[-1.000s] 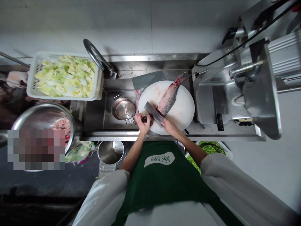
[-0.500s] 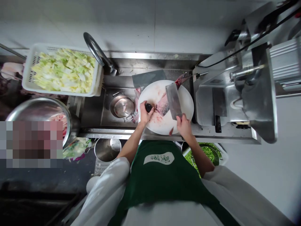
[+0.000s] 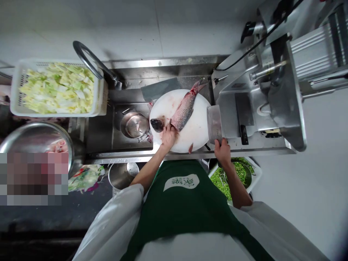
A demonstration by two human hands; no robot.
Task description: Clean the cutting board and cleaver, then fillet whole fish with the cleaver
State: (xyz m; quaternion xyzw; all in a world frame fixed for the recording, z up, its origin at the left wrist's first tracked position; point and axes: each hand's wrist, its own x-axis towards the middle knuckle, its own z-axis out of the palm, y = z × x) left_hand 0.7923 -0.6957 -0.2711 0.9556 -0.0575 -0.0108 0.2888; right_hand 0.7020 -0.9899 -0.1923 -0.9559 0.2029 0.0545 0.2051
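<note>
A scaly fish body (image 3: 185,109), its front end cut off, lies slanted across a round white cutting board (image 3: 199,132), tail toward the back right. My left hand (image 3: 169,137) has its fingers closed at the cut front end. Left of the body rests the dark fish head (image 3: 157,125), touching or nearly touching my fingertips. My right hand (image 3: 223,151) grips a cleaver (image 3: 214,121) by its handle, and the broad blade is at the board's right edge. A small reddish piece (image 3: 190,148) sits near the board's front edge.
Left of the board is a sink (image 3: 102,136) with a metal pot (image 3: 135,124) in it. A faucet (image 3: 88,56) arches beside a white basket (image 3: 102,98) of chopped cabbage. On the right stands a metal slicer (image 3: 288,98), with another cleaver (image 3: 244,112) lying near it.
My left hand has moved from the fish head to the body's cut end. The cleaver has swung right, off the fish to the board's edge. The camera view has shifted slightly.
</note>
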